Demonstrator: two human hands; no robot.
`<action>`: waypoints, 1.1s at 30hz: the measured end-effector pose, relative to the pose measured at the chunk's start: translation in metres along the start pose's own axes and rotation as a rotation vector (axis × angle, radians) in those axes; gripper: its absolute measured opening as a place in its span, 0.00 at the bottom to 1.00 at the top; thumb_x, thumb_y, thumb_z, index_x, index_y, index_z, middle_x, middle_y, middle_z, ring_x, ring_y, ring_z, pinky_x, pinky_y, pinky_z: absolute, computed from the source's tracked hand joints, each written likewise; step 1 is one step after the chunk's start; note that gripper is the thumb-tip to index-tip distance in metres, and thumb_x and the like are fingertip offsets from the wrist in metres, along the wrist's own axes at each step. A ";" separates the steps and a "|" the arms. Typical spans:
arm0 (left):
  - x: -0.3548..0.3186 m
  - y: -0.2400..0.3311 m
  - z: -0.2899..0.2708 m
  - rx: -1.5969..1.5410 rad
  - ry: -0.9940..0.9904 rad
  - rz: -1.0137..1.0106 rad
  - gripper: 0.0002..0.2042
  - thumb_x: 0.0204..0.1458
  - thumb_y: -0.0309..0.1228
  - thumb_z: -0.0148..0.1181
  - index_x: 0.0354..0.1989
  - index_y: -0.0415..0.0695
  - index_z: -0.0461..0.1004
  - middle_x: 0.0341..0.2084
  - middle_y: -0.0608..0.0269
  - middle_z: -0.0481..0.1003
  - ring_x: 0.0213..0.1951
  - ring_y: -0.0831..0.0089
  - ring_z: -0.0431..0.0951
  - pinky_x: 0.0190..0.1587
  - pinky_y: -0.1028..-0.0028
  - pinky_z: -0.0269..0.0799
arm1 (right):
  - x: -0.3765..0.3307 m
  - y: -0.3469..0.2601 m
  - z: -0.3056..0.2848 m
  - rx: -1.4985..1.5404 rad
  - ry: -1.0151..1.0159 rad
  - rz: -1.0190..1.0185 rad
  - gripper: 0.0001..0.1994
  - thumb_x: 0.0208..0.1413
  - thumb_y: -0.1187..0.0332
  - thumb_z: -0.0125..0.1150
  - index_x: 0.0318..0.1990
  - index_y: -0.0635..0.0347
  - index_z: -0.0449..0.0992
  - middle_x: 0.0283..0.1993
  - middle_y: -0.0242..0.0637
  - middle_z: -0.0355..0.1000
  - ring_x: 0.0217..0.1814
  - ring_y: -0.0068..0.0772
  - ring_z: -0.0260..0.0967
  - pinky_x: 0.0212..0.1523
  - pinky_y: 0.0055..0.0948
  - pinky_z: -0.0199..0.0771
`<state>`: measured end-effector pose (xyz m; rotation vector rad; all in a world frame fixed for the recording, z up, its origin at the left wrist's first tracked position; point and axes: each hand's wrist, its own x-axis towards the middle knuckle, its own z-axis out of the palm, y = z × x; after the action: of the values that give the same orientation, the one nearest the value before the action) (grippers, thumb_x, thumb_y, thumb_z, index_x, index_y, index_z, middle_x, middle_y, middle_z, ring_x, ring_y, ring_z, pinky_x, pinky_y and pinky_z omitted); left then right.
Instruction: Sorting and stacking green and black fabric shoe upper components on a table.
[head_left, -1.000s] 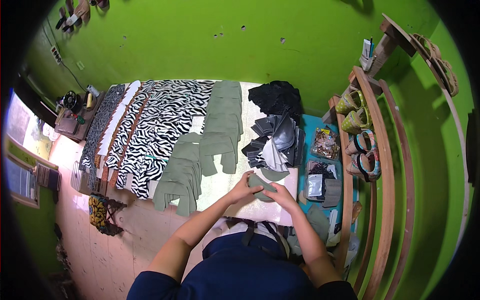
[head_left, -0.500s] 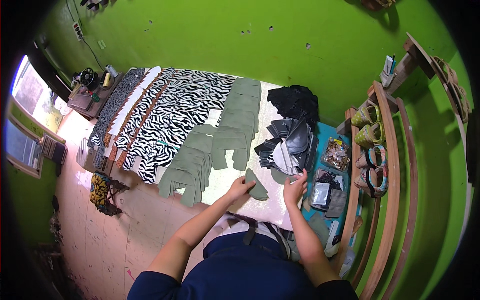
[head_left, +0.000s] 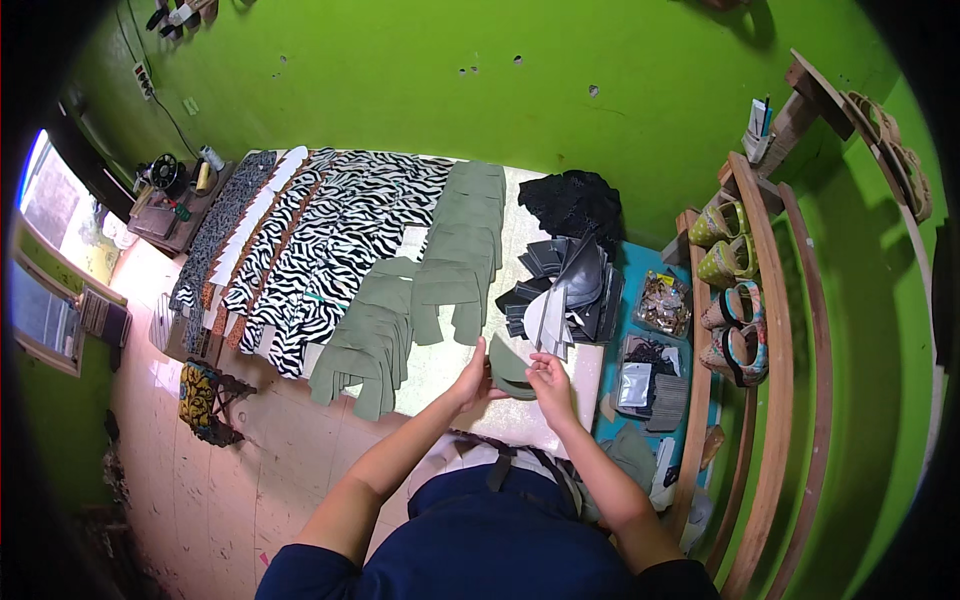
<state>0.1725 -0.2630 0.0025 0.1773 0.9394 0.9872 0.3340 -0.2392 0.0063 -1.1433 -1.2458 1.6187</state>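
Together our left hand (head_left: 470,378) and right hand (head_left: 548,378) pinch a green cut piece (head_left: 508,366) above the table's (head_left: 440,362) near edge. Loosen either pinch and it could drop, we judge.

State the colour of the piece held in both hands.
Olive green piece, seen in the head view.

Matt olive cloth piece (head_left: 510,366), zebra-print fabric (head_left: 330,240), bare wooden shelves (head_left: 765,300), glossy green wall (head_left: 420,80).

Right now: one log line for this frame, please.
left hand: holds green piece | right hand: holds same piece | near: dark stack, green row | surface: table
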 end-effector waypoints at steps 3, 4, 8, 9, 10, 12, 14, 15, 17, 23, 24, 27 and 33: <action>-0.005 0.001 0.000 -0.035 -0.007 0.019 0.29 0.57 0.50 0.38 0.56 0.37 0.53 0.51 0.48 0.59 0.50 0.60 0.67 0.50 0.63 0.67 | 0.003 0.006 0.004 -0.221 -0.064 0.040 0.11 0.51 0.76 0.53 0.43 0.63 0.65 0.31 0.27 0.62 0.30 0.14 0.62 0.34 0.14 0.62; -0.007 0.000 -0.002 0.008 0.009 0.039 0.27 0.57 0.47 0.42 0.55 0.36 0.55 0.50 0.49 0.61 0.48 0.62 0.68 0.49 0.65 0.68 | 0.004 0.008 0.005 -0.305 -0.093 0.052 0.12 0.51 0.75 0.54 0.43 0.63 0.65 0.30 0.27 0.63 0.30 0.15 0.62 0.33 0.15 0.63; 0.000 -0.012 -0.029 0.375 0.148 0.173 0.20 0.51 0.29 0.55 0.50 0.36 0.60 0.40 0.57 0.69 0.39 0.73 0.72 0.41 0.74 0.70 | 0.005 0.015 0.008 -0.443 -0.234 0.117 0.14 0.48 0.71 0.57 0.43 0.65 0.67 0.33 0.35 0.68 0.28 0.22 0.66 0.30 0.21 0.67; 0.001 -0.014 -0.032 0.371 0.153 0.174 0.20 0.51 0.29 0.55 0.50 0.36 0.60 0.40 0.57 0.69 0.39 0.73 0.72 0.41 0.74 0.70 | 0.007 0.021 0.008 -0.444 -0.240 0.119 0.14 0.48 0.71 0.57 0.43 0.65 0.67 0.33 0.35 0.68 0.28 0.22 0.66 0.30 0.21 0.67; 0.001 -0.014 -0.037 0.435 0.148 0.194 0.19 0.51 0.30 0.55 0.50 0.37 0.61 0.38 0.58 0.70 0.38 0.74 0.72 0.39 0.75 0.70 | 0.008 0.027 0.008 -0.536 -0.179 -0.005 0.15 0.49 0.69 0.57 0.43 0.65 0.67 0.33 0.36 0.68 0.30 0.25 0.67 0.32 0.22 0.67; 0.001 -0.014 -0.042 0.498 0.147 0.213 0.19 0.52 0.31 0.55 0.50 0.37 0.61 0.37 0.58 0.70 0.36 0.74 0.72 0.37 0.76 0.70 | 0.011 0.033 0.010 -0.624 -0.121 -0.129 0.16 0.49 0.67 0.58 0.44 0.65 0.67 0.34 0.37 0.69 0.32 0.27 0.67 0.34 0.24 0.68; 0.000 -0.011 -0.045 0.709 0.128 0.154 0.19 0.52 0.32 0.55 0.49 0.36 0.62 0.33 0.60 0.71 0.33 0.75 0.72 0.35 0.77 0.69 | 0.015 0.034 0.012 -0.441 -0.203 0.010 0.18 0.50 0.68 0.58 0.47 0.65 0.64 0.34 0.33 0.66 0.33 0.22 0.64 0.35 0.21 0.67; 0.000 -0.013 -0.049 0.711 0.130 0.153 0.19 0.52 0.32 0.55 0.49 0.36 0.62 0.33 0.60 0.71 0.33 0.75 0.72 0.35 0.77 0.69 | 0.017 0.036 0.015 -0.438 -0.204 0.011 0.18 0.50 0.68 0.58 0.47 0.65 0.64 0.34 0.33 0.66 0.33 0.22 0.64 0.35 0.21 0.67; -0.001 -0.016 -0.057 0.784 0.102 0.205 0.19 0.50 0.33 0.56 0.47 0.36 0.63 0.32 0.60 0.71 0.33 0.75 0.72 0.35 0.76 0.69 | 0.018 0.038 0.022 -0.379 -0.333 0.164 0.19 0.50 0.63 0.57 0.45 0.65 0.66 0.36 0.40 0.70 0.37 0.30 0.69 0.39 0.24 0.69; -0.015 0.001 -0.058 0.858 0.195 0.293 0.22 0.47 0.32 0.58 0.49 0.35 0.63 0.34 0.56 0.72 0.35 0.72 0.73 0.39 0.74 0.69 | 0.018 0.038 0.039 -0.321 -0.318 0.302 0.18 0.51 0.62 0.56 0.45 0.65 0.67 0.35 0.37 0.71 0.37 0.29 0.70 0.39 0.25 0.69; -0.016 0.004 -0.063 0.864 0.193 0.294 0.22 0.47 0.32 0.58 0.49 0.35 0.63 0.34 0.56 0.72 0.35 0.72 0.73 0.39 0.74 0.69 | 0.020 0.040 0.043 -0.317 -0.315 0.299 0.18 0.51 0.62 0.56 0.45 0.65 0.67 0.35 0.37 0.71 0.37 0.29 0.70 0.39 0.25 0.69; -0.019 0.016 -0.077 1.022 0.180 0.269 0.23 0.47 0.32 0.58 0.50 0.35 0.63 0.37 0.55 0.72 0.37 0.71 0.73 0.41 0.74 0.68 | 0.024 0.039 0.057 -0.509 -0.294 0.218 0.18 0.51 0.60 0.56 0.44 0.65 0.67 0.35 0.37 0.71 0.36 0.28 0.70 0.39 0.25 0.68; -0.022 0.034 -0.068 0.920 0.075 0.349 0.20 0.48 0.30 0.57 0.49 0.36 0.64 0.37 0.54 0.73 0.37 0.69 0.74 0.41 0.72 0.69 | 0.047 0.039 0.072 -0.403 -0.203 0.163 0.13 0.53 0.68 0.55 0.41 0.67 0.65 0.33 0.35 0.69 0.36 0.22 0.67 0.38 0.21 0.67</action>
<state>0.0953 -0.2791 -0.0084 1.1103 1.4115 0.8095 0.2488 -0.2232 -0.0323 -1.3784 -1.7050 1.6811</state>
